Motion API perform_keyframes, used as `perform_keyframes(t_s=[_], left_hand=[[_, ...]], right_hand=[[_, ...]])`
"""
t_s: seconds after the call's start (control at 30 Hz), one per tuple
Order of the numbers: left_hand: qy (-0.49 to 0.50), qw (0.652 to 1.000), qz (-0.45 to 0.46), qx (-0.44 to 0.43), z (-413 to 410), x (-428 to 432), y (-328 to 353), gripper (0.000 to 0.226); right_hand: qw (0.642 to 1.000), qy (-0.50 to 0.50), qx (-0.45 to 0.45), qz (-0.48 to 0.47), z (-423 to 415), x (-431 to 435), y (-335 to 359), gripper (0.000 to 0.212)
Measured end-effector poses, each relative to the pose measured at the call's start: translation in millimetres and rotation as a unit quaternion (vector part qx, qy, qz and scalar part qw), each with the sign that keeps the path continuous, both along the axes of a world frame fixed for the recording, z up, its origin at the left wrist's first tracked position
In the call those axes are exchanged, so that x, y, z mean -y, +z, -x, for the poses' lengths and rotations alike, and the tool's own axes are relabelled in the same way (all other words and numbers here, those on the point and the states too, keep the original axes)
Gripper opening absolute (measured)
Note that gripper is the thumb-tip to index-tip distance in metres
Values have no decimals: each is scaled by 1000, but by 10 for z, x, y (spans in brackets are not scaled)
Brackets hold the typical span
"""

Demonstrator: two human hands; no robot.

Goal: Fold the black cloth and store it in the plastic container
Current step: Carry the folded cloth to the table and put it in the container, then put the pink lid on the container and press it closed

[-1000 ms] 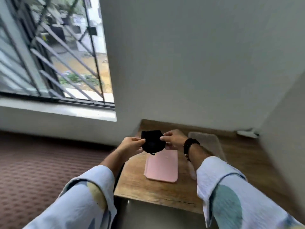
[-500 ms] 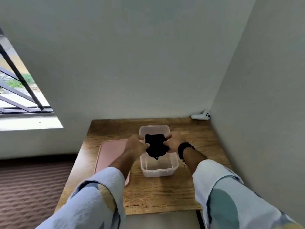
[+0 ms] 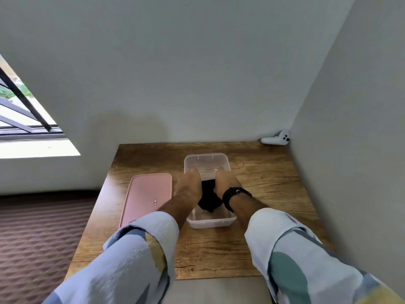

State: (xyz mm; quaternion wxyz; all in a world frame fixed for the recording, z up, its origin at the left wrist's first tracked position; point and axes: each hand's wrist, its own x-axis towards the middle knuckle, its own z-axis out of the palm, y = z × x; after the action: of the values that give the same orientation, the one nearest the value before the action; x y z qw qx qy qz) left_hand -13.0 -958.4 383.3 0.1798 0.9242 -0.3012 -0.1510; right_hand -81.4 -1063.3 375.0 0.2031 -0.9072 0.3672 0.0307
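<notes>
Fingers (image 3: 192,172) of both hands are down inside the clear rectangular plastic container (image 3: 207,157), curled in against the small folded black cloth (image 3: 208,196) between them; they seem to be pinching its edges, though the tips are hidden and I cannot be sure how firmly.

Going from the left: the flat pink rectangular lid (image 3: 146,196) lies on the wooden counter (image 3: 263,183) just beside the container, untouched. Next the left hand (image 3: 188,187), knuckles up, pressed to the cloth's left side. The cloth hangs low in the tub, its bottom corner near or on the floor of it; I cannot tell which. Then the right hand (image 3: 225,181), with a dark wristband (image 3: 235,194), against the cloth's right side.

I would judge the folding done and the storing under way. What is wanted next is to settle the cloth flat, let go without dragging the fold open, and lift both hands clear; the lid may follow.

Far right, a small white object (image 3: 276,138) in the corner is too small to identify. Both sleeves are cut off by the frame
</notes>
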Motion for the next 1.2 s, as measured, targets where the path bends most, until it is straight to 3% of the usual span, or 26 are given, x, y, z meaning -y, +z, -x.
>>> perform_keyframes(t_s=[0.17, 0.27, 0.4, 0.47, 0.53, 0.6, 0.73, 0.83, 0.93, 1.07, 1.2], left_hand=[[0, 990, 138, -20, -229, -245, 110, 30], [74, 974, 214, -9, -403, -532, 85, 23], [137, 984, 117, -1, -613, -1022, -148, 30], [167, 985, 37, -23, -680, -1293, -274, 38], [204, 978, -30, -28, -725, -1559, -355, 43], [215, 973, -77, -35, -756, -1759, -420, 43], [210, 972, -74, -71, -811, -1949, -553, 33], [217, 971, -47, -86, -837, -2013, -640, 30], [249, 960, -5, -129, -871, -2129, -709, 29], [346, 893, 181, -223, -864, -2208, -714, 30], [343, 847, 309, -265, -863, -1938, -449, 34]], right_hand=[[999, 30, -38, 17, -75, -21, 81, 24], [999, -1, 40, 8, -151, -95, 211, 24], [968, 45, 244, -41, -345, -561, 393, 16], [956, 92, 273, -55, -454, -911, 394, 17], [962, 124, 225, -91, -546, -1248, 285, 21], [976, 110, 122, -145, -593, -1522, 93, 29], [975, -64, 12, -213, -567, -1817, -240, 45], [971, -112, -5, -209, -591, -1838, -303, 50], [971, -105, 2, -216, -600, -1771, -252, 42], [977, -94, 77, -173, -686, -1714, -38, 31], [981, -96, 158, -62, -656, -1424, 343, 31]])
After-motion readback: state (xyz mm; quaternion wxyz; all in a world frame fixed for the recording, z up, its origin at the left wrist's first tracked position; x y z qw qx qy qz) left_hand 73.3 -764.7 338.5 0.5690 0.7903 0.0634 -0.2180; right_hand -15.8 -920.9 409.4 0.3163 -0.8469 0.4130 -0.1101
